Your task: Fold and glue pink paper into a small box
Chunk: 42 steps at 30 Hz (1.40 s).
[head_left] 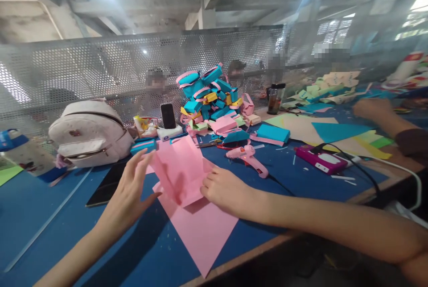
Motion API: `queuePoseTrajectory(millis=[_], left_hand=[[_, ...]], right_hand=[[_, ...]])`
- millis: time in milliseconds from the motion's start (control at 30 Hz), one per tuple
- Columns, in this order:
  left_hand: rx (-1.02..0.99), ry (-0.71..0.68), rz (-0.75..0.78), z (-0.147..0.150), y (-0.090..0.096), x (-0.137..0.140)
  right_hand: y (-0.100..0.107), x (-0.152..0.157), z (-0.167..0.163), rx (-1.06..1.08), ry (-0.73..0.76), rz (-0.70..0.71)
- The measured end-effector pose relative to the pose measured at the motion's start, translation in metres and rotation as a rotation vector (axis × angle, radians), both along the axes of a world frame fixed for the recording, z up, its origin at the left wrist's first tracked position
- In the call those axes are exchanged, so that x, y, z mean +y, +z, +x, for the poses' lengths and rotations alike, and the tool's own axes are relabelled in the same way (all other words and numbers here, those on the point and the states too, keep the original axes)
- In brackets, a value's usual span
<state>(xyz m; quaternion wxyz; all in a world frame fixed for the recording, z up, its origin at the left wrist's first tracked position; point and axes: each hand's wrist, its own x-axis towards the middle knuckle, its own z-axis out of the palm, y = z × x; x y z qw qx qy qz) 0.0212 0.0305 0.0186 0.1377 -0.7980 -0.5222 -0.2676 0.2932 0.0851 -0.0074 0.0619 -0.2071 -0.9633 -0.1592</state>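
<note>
A folded pink paper [183, 166] stands partly raised in front of me, its sides bent up like an open box. Under it lies a flat pink sheet [205, 238], one corner pointing toward the table's front edge. My right hand [227, 191] is closed on the right side of the folded paper, fingers curled at its edge. On the other side, my left hand [132, 184] has its fingers apart, close beside the paper's left wall; whether the fingertips touch it I cannot tell. A pink glue gun [247, 158] lies just beyond my right hand.
Blue, pink and yellow paper boxes [210, 99] are heaped at the back. To the left are a white backpack [92, 133], a dark tablet [109, 184] and a bottle [30, 155]. A purple power strip [319, 160], paper sheets and another person's arm [384, 115] are at right.
</note>
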Motion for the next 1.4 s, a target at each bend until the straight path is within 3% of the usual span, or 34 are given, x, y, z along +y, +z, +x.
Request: queuePoseTrajectory(millis=[100,233,300,400,567,733,867,1167,1400], left_hand=[[-0.362,0.015,-0.093,-0.006,-0.019,0.009],[-0.883,-0.074,-0.518,0.001,-0.034,0.021],[-0.962,-0.115,-0.707,0.008,-0.033,0.025],[-0.947,-0.131,-0.841,0.018,-0.028,0.028],[-1.046,-0.030,-0.823,0.030,-0.030,0.027],[-0.992,-0.058,-0.594,0.045,-0.035,0.030],[-0.951,-0.094,-0.501,0.053,-0.035,0.029],[-0.847,-0.291,-0.624,0.047,-0.040,0.012],[-0.678,-0.348,-0.555,0.047,-0.044,0.011]], right_hand=[[0.002,-0.001,-0.002,0.007,0.034,-0.007],[0.002,-0.002,-0.010,0.122,0.188,-0.131],[0.001,0.001,-0.015,0.175,0.233,-0.206],[0.001,0.009,-0.020,0.219,0.262,-0.295],[0.002,0.025,-0.021,0.407,0.229,-0.417],[-0.004,0.025,-0.024,0.548,0.174,-0.456],[-0.009,0.021,-0.026,0.601,0.187,-0.501],[-0.016,0.022,-0.028,0.677,0.247,-0.635],[-0.021,0.016,-0.028,0.722,0.296,-0.683]])
